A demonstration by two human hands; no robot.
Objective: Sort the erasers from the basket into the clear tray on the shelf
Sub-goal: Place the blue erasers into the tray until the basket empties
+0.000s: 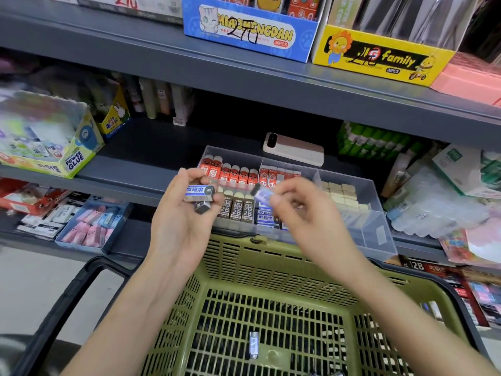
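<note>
Gripping two erasers in the left hand, fingers curled round them, the upper one lying 9-to-3 with its label up. Pinching a single blue eraser at the fingertips of the right hand, blurred, long axis tilted roughly 10-to-4. Both held over the near side of the clear tray on the shelf, above the far rim of the basket. Matching blue row in the tray at 6 o'clock from the pinched eraser, just beneath it, so nearer the right hand, with the left off at 9 o'clock. Probably needing a turn upright before slotting in. One loose eraser lying on the basket floor at 6 o'clock, long axis 12-to-6.
</note>
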